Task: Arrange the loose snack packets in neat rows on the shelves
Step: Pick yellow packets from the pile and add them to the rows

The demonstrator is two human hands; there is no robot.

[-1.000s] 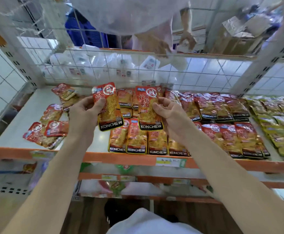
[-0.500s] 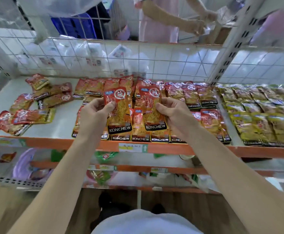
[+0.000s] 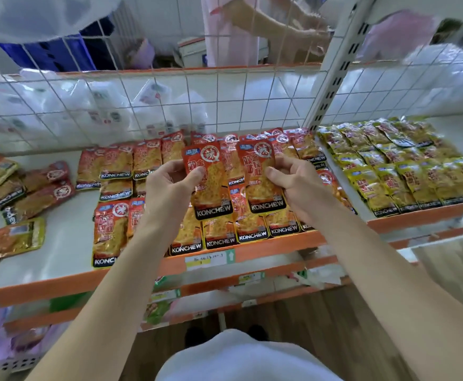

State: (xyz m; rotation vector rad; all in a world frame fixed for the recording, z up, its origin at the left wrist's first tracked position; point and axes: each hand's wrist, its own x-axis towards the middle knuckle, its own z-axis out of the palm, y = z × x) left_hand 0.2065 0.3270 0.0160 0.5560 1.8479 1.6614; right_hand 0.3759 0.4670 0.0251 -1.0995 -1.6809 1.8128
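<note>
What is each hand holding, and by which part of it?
The left hand pinches the left red packet by its left edge; the right hand pinches the right red packet by its right edge.

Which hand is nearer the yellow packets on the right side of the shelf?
Right. The right hand, gripping a red packet, is left of the yellow packets. The left hand, gripping a second red packet, is farther left, beyond the right hand.

Head-worn; close, down onto shelf

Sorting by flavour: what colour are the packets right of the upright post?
Yellow foil packets; head view shows them best.
</note>
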